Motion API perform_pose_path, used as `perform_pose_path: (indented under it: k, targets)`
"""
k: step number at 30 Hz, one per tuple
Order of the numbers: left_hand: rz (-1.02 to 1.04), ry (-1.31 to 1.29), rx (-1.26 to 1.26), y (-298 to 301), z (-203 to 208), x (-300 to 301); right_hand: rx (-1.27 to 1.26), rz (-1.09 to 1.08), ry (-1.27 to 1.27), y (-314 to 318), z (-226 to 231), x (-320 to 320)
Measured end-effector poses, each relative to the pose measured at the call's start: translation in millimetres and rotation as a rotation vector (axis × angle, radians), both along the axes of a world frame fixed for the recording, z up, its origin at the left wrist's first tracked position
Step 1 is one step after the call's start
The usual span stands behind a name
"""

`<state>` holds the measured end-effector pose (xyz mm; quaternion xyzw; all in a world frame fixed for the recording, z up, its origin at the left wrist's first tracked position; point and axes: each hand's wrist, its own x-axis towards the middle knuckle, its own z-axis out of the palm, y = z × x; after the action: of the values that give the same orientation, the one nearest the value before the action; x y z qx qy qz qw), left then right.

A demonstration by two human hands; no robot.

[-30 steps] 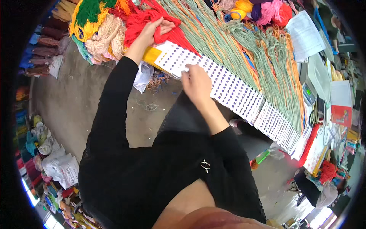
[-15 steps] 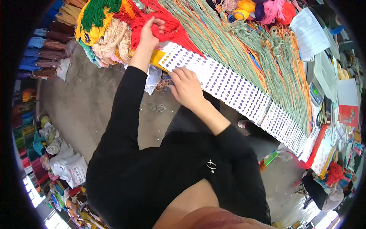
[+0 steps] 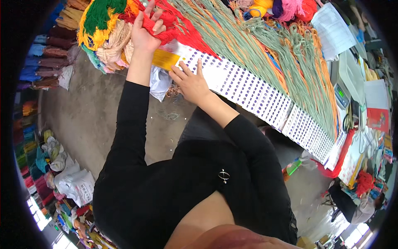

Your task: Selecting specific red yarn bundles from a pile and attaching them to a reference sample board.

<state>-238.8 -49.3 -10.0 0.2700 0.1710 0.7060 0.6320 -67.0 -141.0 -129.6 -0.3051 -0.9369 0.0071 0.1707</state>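
Observation:
My left hand [image 3: 146, 35] is at the far edge of the table, palm turned up, its fingers curled round strands of red yarn [image 3: 174, 27]. More of that yarn spreads to the right over the top of a long row of white cards [image 3: 253, 91] printed or punched with rows of dark round spots. With fingers spread, my right hand [image 3: 191, 85] rests on the left end of the cards, beside a yellow strip [image 3: 166, 59]. Sage-green and orange yarn strands [image 3: 244, 54] lie beyond the cards, close together and slanting.
Green, yellow and beige yarn hanks [image 3: 110, 43] hang over the table's left corner. A scale [image 3: 340, 97] and a paper sheet [image 3: 333, 31] are at the right. White sacks [image 3: 74, 182] stand on the floor at the left. Another person [image 3: 365, 211] sits at the lower right.
My left hand has moved left and farther away, turning palm up with the red yarn. My right hand has slid slightly left and its fingers have spread. More of the yellow strip shows.

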Motion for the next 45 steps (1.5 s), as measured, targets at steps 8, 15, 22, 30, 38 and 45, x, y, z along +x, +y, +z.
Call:
perform_pose_path:
  k: [8, 15, 22, 30, 38, 45]
  targets:
    - [-0.027, 0.816, 0.052, -14, -14, 70, -0.519, -0.186, 0.695, 5, 47, 49]
    - [-0.471, 0.589, -0.126, -43, -17, 132, -0.791, -0.365, 1.272, 19, 87, 90]
    - [-0.594, 0.393, -0.165, -42, -23, 145, -0.937, -0.321, 1.43, 14, 85, 105]
    - [-0.394, 0.337, -0.292, -44, -7, 152, -1.135, -0.288, 1.616, 7, 92, 119]
    - [-0.458, 0.445, -0.202, -46, 0, 145, -1.169, -0.312, 1.676, 3, 96, 125]
    - [-0.363, 0.559, -0.22, -49, 10, 145, -1.125, -0.291, 1.625, 1, 87, 126]
